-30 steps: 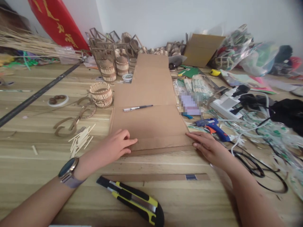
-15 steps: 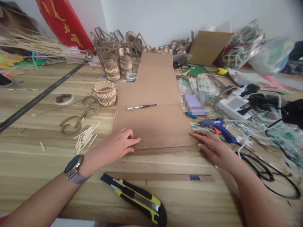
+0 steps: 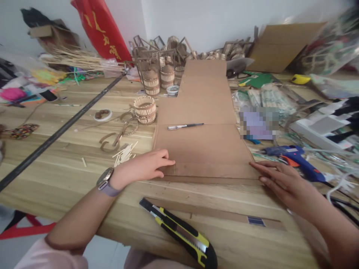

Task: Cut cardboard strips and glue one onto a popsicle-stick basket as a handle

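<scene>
A large brown cardboard sheet [image 3: 202,149] lies in front of me, with a lower layer showing along its near edge. My left hand [image 3: 151,164] rests at its near left part, index finger stretched onto the cardboard and thumb apart. At the near right corner, my right hand [image 3: 280,181] touches the edge with straight fingers and thumb apart. A pen [image 3: 185,126] lies across the sheet's fold. Nearer to me are a yellow and black utility knife [image 3: 182,233] and a narrow cardboard strip [image 3: 218,213].
Left of the sheet are a small slatted bucket [image 3: 145,110], thin wooden sticks [image 3: 125,152] and curled brown strips [image 3: 110,142]. A blue glue gun [image 3: 297,158] and a white power strip [image 3: 316,125] lie to the right. Several small wooden buckets [image 3: 167,74] stand behind.
The view has swung left, so everything sits farther right in the picture. Both hands stay at about the same places on the cardboard.
</scene>
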Tool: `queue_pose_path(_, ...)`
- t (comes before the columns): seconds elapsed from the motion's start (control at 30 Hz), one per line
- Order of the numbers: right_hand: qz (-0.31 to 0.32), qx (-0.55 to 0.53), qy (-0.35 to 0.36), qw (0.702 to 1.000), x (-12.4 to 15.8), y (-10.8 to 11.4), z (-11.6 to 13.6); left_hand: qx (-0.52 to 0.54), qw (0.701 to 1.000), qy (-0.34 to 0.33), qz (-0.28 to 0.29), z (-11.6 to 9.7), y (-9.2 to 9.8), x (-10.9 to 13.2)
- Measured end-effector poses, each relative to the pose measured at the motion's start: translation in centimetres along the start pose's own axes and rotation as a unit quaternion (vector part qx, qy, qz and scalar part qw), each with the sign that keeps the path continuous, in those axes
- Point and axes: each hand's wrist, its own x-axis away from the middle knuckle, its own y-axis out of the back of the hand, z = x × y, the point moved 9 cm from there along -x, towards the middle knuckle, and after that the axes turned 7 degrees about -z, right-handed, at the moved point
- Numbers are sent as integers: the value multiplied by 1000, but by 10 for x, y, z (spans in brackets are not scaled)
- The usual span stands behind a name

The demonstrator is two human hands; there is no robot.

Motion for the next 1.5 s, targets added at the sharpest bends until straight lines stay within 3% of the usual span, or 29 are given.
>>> queue_pose_path(0.3,-8,13,17,1000,-1,0,4,-7,1000,-13,-7,0,-4,0)
queue_pose_path(0.83,33,8,-60,998,2,-4,-1,-11,1000,-19,-12,0,-3,1)
queue_pose_path(1.07,40,19,-61,997,-2,-1,4,-41,996,-55,-53,-5,-4,2)
queue_pose_path(1.27,48,18,-63,997,-3,-2,5,-60,993,-85,-59,-22,-7,-9)
queue_pose_path(1.5,47,25,-60,997,-4,-2,7,-163,968,-192,3,-80,-4,-50)
